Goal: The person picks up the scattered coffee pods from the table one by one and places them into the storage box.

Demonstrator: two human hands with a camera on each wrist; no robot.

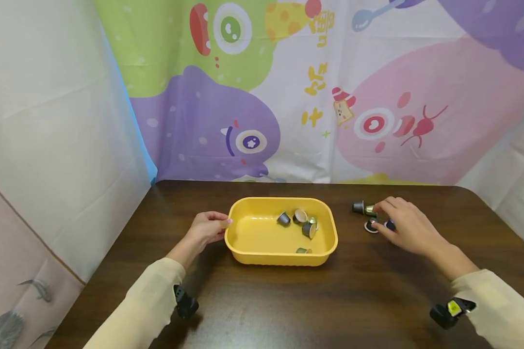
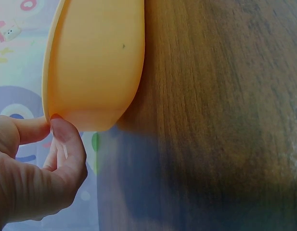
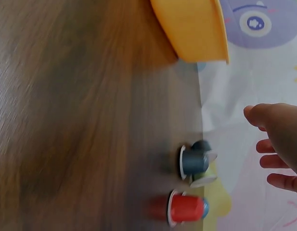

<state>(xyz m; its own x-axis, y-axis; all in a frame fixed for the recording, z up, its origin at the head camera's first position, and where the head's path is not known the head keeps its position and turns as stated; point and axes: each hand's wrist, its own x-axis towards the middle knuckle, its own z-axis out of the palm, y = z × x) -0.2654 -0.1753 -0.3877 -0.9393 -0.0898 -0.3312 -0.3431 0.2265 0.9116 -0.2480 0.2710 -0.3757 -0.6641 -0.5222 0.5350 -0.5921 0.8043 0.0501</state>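
My left hand point(image 1: 206, 231) pinches the left rim of a yellow plastic basin point(image 1: 262, 259) between thumb and fingers. In the left wrist view, the thumb and a fingertip meet at the rim of the basin point(image 2: 97, 62). Inside the basin lie several coffee capsules, among them a dark grey capsule point(image 1: 284, 219) and a green one point(image 1: 303, 250) near the front wall. My right hand point(image 1: 403, 225) hovers over a small group of capsules on the table, fingers apart and nothing between them. Below it are a dark capsule point(image 1: 357, 207) and a red capsule point(image 3: 187, 208), the latter plain in the right wrist view.
The dark wooden table point(image 1: 262, 305) carries the basin near its middle, with the loose capsules to the basin's right. A cartoon-printed curtain point(image 1: 305, 155) hangs along the back edge. Pale cloth point(image 1: 61, 121) closes off the left side.
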